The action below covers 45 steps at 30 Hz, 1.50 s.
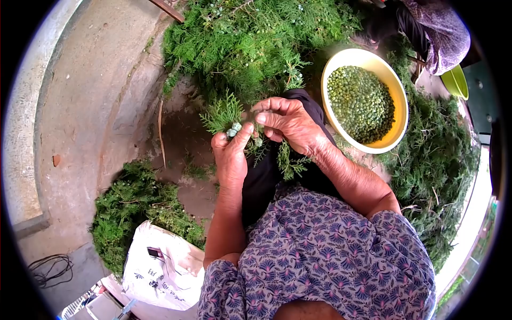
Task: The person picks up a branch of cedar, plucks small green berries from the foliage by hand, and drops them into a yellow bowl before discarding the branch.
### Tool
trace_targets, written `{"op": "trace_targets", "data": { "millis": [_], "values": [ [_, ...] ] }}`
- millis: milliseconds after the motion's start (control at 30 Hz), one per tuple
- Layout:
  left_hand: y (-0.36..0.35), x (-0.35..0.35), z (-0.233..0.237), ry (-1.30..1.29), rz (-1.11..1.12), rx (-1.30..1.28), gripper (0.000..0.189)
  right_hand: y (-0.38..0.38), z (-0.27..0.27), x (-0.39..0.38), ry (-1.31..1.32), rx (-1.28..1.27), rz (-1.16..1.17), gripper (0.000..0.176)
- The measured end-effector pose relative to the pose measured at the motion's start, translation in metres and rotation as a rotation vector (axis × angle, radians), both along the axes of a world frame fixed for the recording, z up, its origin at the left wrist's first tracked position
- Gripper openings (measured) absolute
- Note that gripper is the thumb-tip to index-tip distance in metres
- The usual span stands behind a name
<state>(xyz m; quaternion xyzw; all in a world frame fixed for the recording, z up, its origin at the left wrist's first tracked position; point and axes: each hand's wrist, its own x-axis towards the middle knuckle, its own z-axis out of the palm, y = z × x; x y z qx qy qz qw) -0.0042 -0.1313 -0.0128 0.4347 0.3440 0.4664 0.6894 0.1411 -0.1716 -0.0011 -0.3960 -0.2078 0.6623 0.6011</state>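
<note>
A cypress sprig (223, 114) with flat green fronds is pinched between the thumb and fingers of my left hand (232, 157). Pale blue-green cones (233, 129) show at my left thumb tip. Close beside it, my right hand (290, 125) has its thumb and fingertips closed together at the sprig's stem side; whatever lies between them is too small to make out. Below my hands, more green fronds (290, 162) lie against my dark trousers. To the right stands a yellow basin (399, 101) holding many small green cones (360, 101).
Cut evergreen branches (240, 48) are heaped ahead, with further piles at right (432, 160) and lower left (122, 208). A white sack (160, 266) carries a small dark device (156, 253). Another person (440, 32) sits upper right near a green basin (456, 82). Black cable (50, 269) lies coiled at left.
</note>
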Motion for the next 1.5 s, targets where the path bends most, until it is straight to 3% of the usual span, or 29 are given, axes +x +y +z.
{"op": "trace_targets", "data": {
  "millis": [67,133,300,400,700,933,1033,1167,1333,1400,1500],
  "values": [
    [0.003,-0.004,-0.008,0.223,-0.060,0.074,0.013,0.001,0.002,-0.001,-0.112,0.022,-0.015,0.018],
    [0.001,0.004,-0.002,0.145,-0.039,0.051,0.009,0.001,0.001,-0.002,-0.345,0.110,-0.041,0.018],
    [0.000,0.011,0.007,0.026,-0.007,0.050,0.004,0.000,0.000,0.002,-0.177,0.138,0.018,0.017],
    [0.001,0.009,0.001,0.004,-0.030,0.056,0.004,0.002,0.001,0.002,-0.109,-0.015,0.048,0.018],
    [-0.001,0.008,0.008,-0.052,-0.033,-0.010,0.006,0.005,-0.015,-0.001,0.364,0.000,0.048,0.018],
    [0.001,0.002,0.006,-0.012,-0.084,-0.031,0.005,0.002,-0.010,-0.008,0.421,0.001,0.046,0.019],
    [-0.001,0.005,0.006,0.027,-0.018,0.017,0.005,0.002,-0.001,-0.009,0.266,0.003,0.006,0.012],
    [-0.001,0.005,0.008,0.054,-0.038,-0.010,0.005,0.002,-0.005,-0.008,0.247,0.008,0.002,0.013],
    [0.003,0.003,0.008,0.002,-0.010,-0.084,0.006,0.003,-0.016,-0.001,0.520,0.097,0.040,0.019],
    [0.000,0.009,0.011,0.044,0.077,-0.136,0.006,0.002,-0.009,0.003,0.391,0.072,-0.017,0.019],
    [0.003,0.010,0.000,0.004,0.108,-0.062,0.006,0.000,-0.005,0.008,0.453,0.136,0.062,0.020]
  ]
}}
